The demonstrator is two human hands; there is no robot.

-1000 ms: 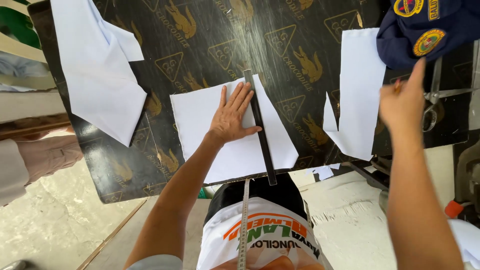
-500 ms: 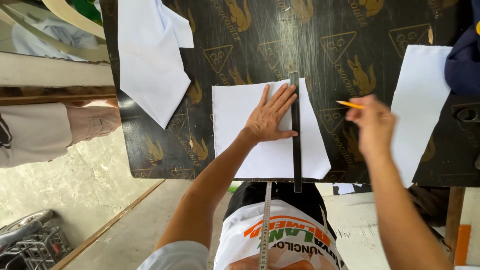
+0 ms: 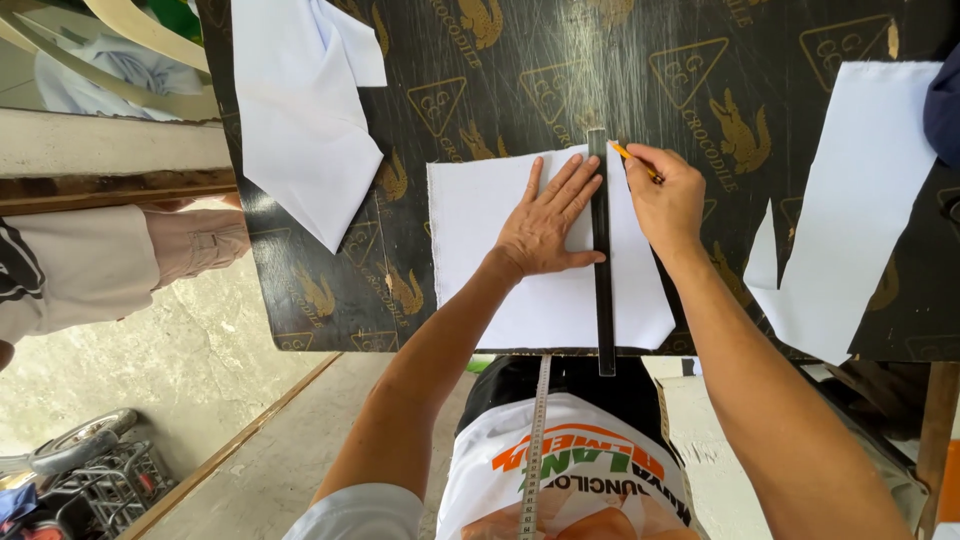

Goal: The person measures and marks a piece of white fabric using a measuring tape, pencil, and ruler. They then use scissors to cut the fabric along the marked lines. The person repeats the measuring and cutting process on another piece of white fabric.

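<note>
Yellow pencil [image 3: 632, 159] is pinched in the right hand [image 3: 668, 198], tip at the top end of the black ruler [image 3: 601, 255]. That ruler is pressed flat by the left hand [image 3: 547, 222], fingers spread, onto white fabric [image 3: 470, 225] mid-frame on the dark table [image 3: 700, 80].

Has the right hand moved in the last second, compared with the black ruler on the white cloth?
Yes. The right hand has come in from the far right edge of the table, and its pencil tip now meets the top end of the black ruler.
</note>
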